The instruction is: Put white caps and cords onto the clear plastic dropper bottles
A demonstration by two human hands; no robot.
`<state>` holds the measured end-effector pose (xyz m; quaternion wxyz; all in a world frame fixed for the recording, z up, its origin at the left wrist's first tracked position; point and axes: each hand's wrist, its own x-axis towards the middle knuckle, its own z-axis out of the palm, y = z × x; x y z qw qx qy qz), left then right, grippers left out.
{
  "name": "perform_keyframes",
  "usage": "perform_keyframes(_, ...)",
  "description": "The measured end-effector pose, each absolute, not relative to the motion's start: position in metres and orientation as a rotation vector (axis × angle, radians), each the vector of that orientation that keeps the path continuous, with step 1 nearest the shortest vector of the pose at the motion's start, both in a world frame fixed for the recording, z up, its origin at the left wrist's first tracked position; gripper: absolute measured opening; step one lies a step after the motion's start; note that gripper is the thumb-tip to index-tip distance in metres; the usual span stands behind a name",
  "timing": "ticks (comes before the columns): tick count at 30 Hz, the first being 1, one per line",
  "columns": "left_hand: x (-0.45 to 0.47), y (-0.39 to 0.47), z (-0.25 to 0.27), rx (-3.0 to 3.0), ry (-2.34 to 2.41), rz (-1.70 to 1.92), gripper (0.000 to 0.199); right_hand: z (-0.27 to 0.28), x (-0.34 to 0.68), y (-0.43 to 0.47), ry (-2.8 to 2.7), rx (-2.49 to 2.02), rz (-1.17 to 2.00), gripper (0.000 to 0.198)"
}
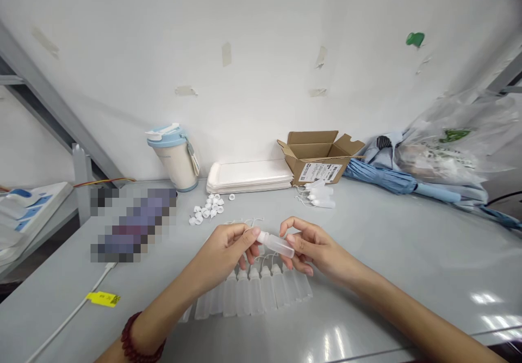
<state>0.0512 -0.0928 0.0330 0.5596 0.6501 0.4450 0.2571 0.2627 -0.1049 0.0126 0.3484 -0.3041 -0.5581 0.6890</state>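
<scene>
A small translucent plastic squeeze bottle (280,245) lies tilted between my two hands, above the table. My left hand (228,250) pinches its white cap (261,237) between thumb and fingers. At the other end, my right hand (316,248) grips the bottle's base with thumb and fingertips. Below them, several similar bottles (255,296) with thin white loops at their tops lie side by side on the table; my hands partly hide them. A loose pile of small white caps (210,207) sits beyond my left hand.
Several more bottles (321,195) lie before an open cardboard box (316,159). White padded envelopes (250,175), a beige-and-blue tumbler (175,159) and a blue umbrella (379,178) line the back. At left are a blurred-out object (136,227) and a white cable (69,319).
</scene>
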Motion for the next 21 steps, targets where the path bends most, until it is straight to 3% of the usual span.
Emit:
perform_keyframes(9,0.0480,-0.0935,0.0387,1.604,0.976,0.596,0.026,0.0137,0.2638,-0.1053,-1.448,-0.810,1.773,0.027)
perform_keyframes(21,0.0507,-0.0940,0.0343,1.614,0.968,0.554,0.036,0.0156,0.2609,-0.1071,-1.397,-0.827,1.756,0.032)
